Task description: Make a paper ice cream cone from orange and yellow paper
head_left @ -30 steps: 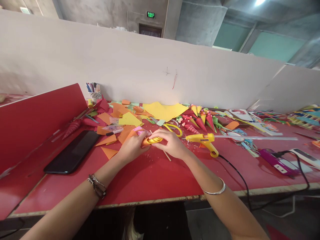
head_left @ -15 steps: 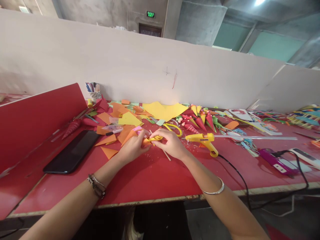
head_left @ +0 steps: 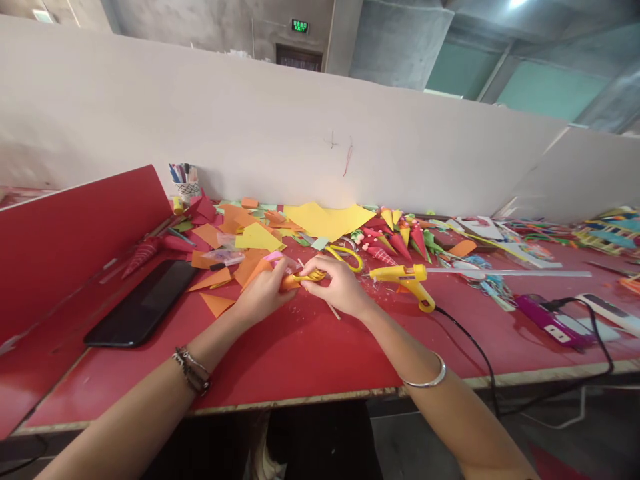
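Observation:
Above the middle of the red table, both hands meet at a small orange and yellow paper piece. My left hand is closed round its orange end. My right hand pinches the yellow, folded-looking end; the fingers hide much of it. A thin pale stick shows beneath the right hand. Just beyond that hand lie yellow-handled scissors, their blades mostly hidden. To its right, a yellow glue gun rests on the table with a long clear glue stick in its back.
Orange paper scraps and a large yellow sheet lie behind the hands. A black phone is at left. Small red and yellow paper cones are heaped at the back. A purple power strip with black cable sits at right.
The hands stay nearly in place, with only slight finger movement on the paper piece. The whole view has shifted a little.

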Tool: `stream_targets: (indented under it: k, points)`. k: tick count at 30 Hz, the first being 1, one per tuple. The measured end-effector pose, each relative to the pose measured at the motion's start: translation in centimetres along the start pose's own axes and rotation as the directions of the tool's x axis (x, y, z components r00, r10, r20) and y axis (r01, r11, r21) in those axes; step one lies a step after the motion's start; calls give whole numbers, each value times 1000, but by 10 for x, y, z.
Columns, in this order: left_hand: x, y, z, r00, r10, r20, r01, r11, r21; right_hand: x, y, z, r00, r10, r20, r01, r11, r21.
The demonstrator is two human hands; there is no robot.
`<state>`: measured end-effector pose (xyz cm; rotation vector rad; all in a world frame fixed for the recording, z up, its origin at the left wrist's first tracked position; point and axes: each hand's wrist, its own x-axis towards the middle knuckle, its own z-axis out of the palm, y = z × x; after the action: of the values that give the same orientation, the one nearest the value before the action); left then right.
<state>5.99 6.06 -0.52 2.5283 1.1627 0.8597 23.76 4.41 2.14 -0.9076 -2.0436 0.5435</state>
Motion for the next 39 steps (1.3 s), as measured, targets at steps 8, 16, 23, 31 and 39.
stream_targets:
  k: [8, 16, 23, 31, 39]
  points:
    - [-1, -4, 3, 997, -40, 65, 30, 990, 140, -1, -2, 2, 1000, -13, 28, 14, 999, -32]
    - [6, 1, -4, 998, 2, 56, 7, 986, -167, -1, -4, -9, 992, -49, 119, 48, 999, 10]
    - [6, -1, -14, 965, -41, 258, 133, 926, -352, 0, -8, -16, 960, -124, 250, 127, 992, 5]
    - [6, 1, -15, 941, 2, 340, 151, 894, -421, -1, -7, -15, 965, -129, 230, 137, 990, -18]
    - [5, 4, -9, 972, 25, 233, 52, 947, -318, -1, -1, -7, 992, -81, 99, 85, 995, -42]
